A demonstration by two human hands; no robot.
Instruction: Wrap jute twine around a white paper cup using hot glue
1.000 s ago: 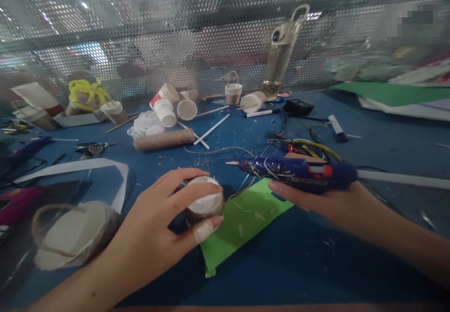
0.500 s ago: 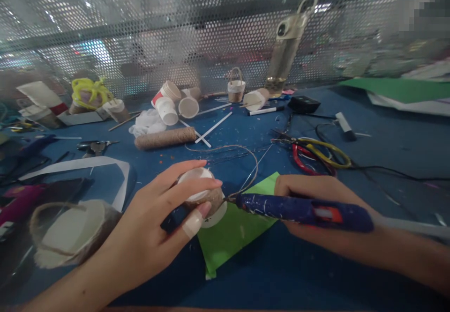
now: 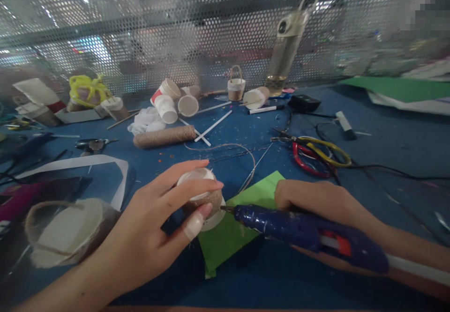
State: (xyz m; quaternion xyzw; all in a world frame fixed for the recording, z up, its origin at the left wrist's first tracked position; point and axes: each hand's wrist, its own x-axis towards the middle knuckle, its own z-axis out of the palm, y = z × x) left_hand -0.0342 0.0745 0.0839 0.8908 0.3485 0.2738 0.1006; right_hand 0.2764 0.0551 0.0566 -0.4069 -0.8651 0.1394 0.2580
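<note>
My left hand point(image 3: 176, 204) is closed around a small paper cup point(image 3: 206, 199) wrapped partly in brown twine, with a bandage on the thumb. My right hand point(image 3: 312, 204) grips a blue hot glue gun point(image 3: 281, 223), a white glue stick running out of its back end. The gun's nozzle touches or nearly touches the cup's lower right side. Beneath the cup lies a piece of green paper point(image 3: 232, 244). A loose strand of twine point(image 3: 253, 157) curves across the table behind the cup.
A twine-wrapped basket point(image 3: 70, 232) stands at left. Behind are a twine roll point(image 3: 165, 137), white paper cups point(image 3: 166, 108), a small handled basket point(image 3: 235, 89) and a bottle point(image 3: 284, 49). Scissors point(image 3: 323, 155) and black cables lie at right. A perforated metal screen point(image 3: 140, 35) closes the back.
The glue gun's back end has dropped and swung toward me, so the gun tilts more. Its nozzle has shifted slightly down along the cup. My left hand stays nearly still.
</note>
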